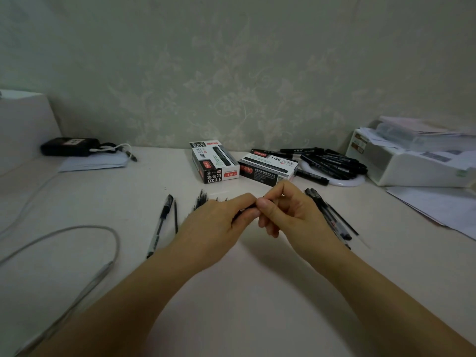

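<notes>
The left hand (219,220) and right hand (291,212) meet, both pinching a slim black pen (242,212), mostly hidden by fingers.

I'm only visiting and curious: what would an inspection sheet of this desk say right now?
Surface: pale, smooth table.
Job's things: dark pen held up between both hands; a pen and a thin refill lie to the left; bunch of refills behind the left hand; more pens lie to the right.
Clutter: boxes marked 1120; heap of black markers; loose papers.
Grippers: left hand and right hand both pinch the dark pen.
Cables: grey cable looped at left; white cable by a black device.
Surroundings: patterned wall; white machine with papers on top.
</notes>
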A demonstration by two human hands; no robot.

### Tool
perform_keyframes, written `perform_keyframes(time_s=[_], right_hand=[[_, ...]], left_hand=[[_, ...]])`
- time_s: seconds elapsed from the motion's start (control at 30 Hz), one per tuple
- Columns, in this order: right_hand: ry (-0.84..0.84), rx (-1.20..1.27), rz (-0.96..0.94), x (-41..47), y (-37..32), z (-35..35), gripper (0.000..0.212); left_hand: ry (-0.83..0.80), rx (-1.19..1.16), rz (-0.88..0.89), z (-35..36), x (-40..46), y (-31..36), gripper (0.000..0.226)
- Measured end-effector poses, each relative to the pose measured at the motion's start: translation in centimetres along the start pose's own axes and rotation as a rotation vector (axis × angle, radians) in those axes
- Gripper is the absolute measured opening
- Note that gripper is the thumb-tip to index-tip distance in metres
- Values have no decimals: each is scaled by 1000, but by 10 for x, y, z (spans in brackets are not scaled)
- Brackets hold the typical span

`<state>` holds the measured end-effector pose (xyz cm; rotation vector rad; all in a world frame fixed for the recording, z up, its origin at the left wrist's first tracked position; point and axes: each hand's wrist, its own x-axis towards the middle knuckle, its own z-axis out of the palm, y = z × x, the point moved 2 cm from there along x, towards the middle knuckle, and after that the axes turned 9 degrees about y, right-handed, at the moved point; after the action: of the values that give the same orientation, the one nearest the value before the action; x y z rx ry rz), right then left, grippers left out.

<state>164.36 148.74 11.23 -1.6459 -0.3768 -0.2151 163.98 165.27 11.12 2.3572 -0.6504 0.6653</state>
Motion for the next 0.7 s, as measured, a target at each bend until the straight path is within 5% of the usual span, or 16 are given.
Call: perform_keyframes(time_s=[0.13, 0.2, 0.3, 0.4, 0.6, 0.7], right_hand=[[117, 8, 29, 2, 4, -3, 14], [163, -215, 0, 3, 7, -8, 10], [62, -699, -149, 0, 13, -10, 12], [-99, -890, -211, -4, 19, -4, 9], [-147, -913, -246, -4, 16, -4, 5], [-30, -780, -205, -1, 14, -5, 8]], left_hand=[[-7, -7, -132, 2, -2, -5, 33], [-13, -35, -194, 3, -4, -10, 22], [-61, -67, -226, 5, -6, -15, 11], [-56, -33, -179, 5, -5, -14, 9], [-12, 2, -112, 5, -5, -13, 10], [-8, -6, -79, 4, -4, -11, 12]])
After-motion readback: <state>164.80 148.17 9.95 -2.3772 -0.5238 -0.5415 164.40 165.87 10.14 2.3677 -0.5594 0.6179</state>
